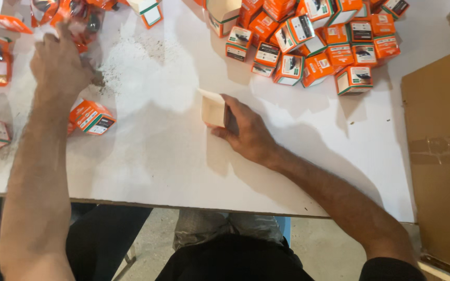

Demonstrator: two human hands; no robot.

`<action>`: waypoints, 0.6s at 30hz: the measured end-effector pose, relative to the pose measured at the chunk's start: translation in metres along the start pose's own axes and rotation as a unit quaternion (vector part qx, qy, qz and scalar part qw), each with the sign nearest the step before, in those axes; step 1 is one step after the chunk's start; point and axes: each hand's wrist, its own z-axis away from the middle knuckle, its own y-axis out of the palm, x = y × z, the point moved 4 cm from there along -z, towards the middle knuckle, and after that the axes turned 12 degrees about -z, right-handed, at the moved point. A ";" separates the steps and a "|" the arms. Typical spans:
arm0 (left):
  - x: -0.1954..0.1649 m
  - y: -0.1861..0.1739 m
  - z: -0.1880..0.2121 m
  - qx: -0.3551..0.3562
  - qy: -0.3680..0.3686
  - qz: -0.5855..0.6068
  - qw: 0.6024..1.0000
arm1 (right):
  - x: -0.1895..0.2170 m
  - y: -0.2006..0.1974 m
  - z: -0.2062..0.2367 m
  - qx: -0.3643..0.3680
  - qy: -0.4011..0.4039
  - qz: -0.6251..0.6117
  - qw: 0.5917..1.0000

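Your right hand point(246, 130) rests on the matte white table point(147, 156), fingers curled around a small, pale cardboard box point(213, 108) standing upright on the surface. Your left hand point(58, 65) reaches into crinkly orange packets point(74, 15) at the far left; its fingers are blurred, so I cannot tell their grip. Glossy orange cartons point(313, 41) heap beyond.

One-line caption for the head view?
Right hand holds a flat cream carton on a white table; left hand reaches among orange boxes.
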 end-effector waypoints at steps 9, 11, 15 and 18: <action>-0.070 -0.060 0.043 -0.036 0.091 0.185 0.978 | 0.011 -0.014 -0.005 0.025 -0.049 -0.009 0.998; -0.100 -0.092 0.068 -0.106 0.083 0.340 0.931 | 0.010 -0.020 -0.009 0.019 -0.057 0.013 0.998; -0.158 -0.128 0.122 -0.259 0.186 0.431 0.844 | 0.006 -0.023 -0.012 0.010 -0.035 -0.007 0.999; -0.187 -0.125 0.129 -0.275 0.252 0.407 0.834 | 0.007 -0.022 -0.012 0.020 -0.030 -0.035 0.999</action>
